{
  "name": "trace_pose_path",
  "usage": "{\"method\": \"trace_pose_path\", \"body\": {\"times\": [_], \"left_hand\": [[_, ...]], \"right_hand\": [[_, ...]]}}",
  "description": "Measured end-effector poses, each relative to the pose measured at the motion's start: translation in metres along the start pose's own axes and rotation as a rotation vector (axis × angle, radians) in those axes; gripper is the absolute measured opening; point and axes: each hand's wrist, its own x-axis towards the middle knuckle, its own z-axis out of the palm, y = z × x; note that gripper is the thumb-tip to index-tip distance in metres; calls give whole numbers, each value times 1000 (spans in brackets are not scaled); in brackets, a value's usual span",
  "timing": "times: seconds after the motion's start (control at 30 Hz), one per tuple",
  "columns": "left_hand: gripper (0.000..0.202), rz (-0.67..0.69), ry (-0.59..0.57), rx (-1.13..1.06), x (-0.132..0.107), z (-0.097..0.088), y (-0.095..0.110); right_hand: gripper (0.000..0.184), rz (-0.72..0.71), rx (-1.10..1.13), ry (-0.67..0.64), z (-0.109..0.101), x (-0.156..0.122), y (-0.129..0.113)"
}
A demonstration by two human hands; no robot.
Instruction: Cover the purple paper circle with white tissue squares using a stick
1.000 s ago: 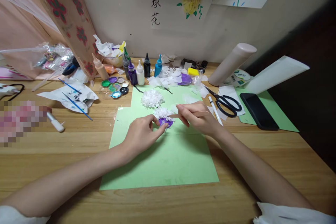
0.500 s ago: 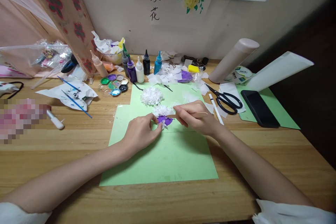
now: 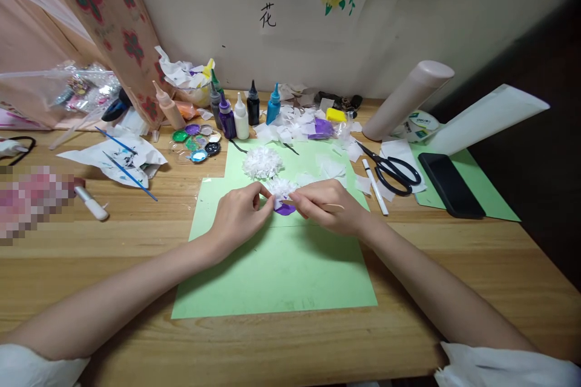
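A round purple patch [image 3: 285, 210] lies on the green paper [image 3: 272, 278], partly covered by a white ruffled cluster of paper bits [image 3: 280, 186]. My left hand [image 3: 240, 214] is at its left edge, thumb and forefinger pinched on a small white paper piece [image 3: 278, 201]. From the right, my right hand [image 3: 333, 205] grips a thin wooden stick [image 3: 334, 208], its tip pointing at the cluster beside the left fingertips. A larger white paper pompom [image 3: 262, 163] sits just behind, near two black painted strokes.
Behind the paper stand paint bottles [image 3: 240, 120] and a paint palette [image 3: 197, 144]; white paper scraps [image 3: 290, 124] lie alongside. To the right are scissors [image 3: 393, 172], a white pen [image 3: 374, 187] and a black phone [image 3: 450, 186]. Blue brushes [image 3: 129, 175] rest on stained tissue at left.
My right hand has moved slightly left and down with the stick. My left fingertips have closed together and risen to the white piece at the cluster's edge. The view has shifted a little.
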Motion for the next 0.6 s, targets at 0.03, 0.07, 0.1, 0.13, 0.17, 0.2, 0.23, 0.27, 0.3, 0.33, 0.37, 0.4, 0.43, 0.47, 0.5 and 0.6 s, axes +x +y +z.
{"method": "trace_pose_path", "body": {"times": [0.03,0.07,0.1,0.13,0.17,0.2,0.23,0.27,0.3,0.33,0.37,0.4,0.43,0.47,0.5,0.6], "left_hand": [[22,0,0,1,0,0,0],[23,2,1,3,0,0,0],[23,3,3,5,-1,0,0],[23,4,4,7,-1,0,0],[23,4,4,11,-1,0,0],[23,2,2,14,-1,0,0],[23,-1,0,17,-1,0,0],[23,-4,-2,20,-1,0,0],[23,-4,-4,22,-1,0,-1],[22,-4,-5,24,-1,0,-1],[22,-3,-4,23,0,0,-1],[22,-2,-4,22,0,0,-1],[22,-1,-5,22,1,0,-1],[22,-1,-6,23,1,0,-1],[22,-1,-4,26,1,0,-1],[22,33,22,45,-3,1,-2]], "right_hand": [[40,-10,-21,-5,3,0,2],[40,-13,-30,-8,5,0,4],[40,-12,-30,-7,7,0,6],[40,-8,-23,-3,8,0,7],[40,-4,-14,1,9,0,8],[40,-2,-6,3,10,0,8],[40,0,-1,6,10,-1,9],[40,0,3,9,10,-1,9],[40,2,8,14,10,-1,8],[40,6,13,19,10,-1,8],[40,10,18,24,10,-1,8],[40,13,23,28,10,-1,8],[40,15,26,30,10,-1,8],[40,17,29,31,11,-1,8],[40,17,32,31,12,-1,8],[41,30,55,45,12,-2,10]]}}
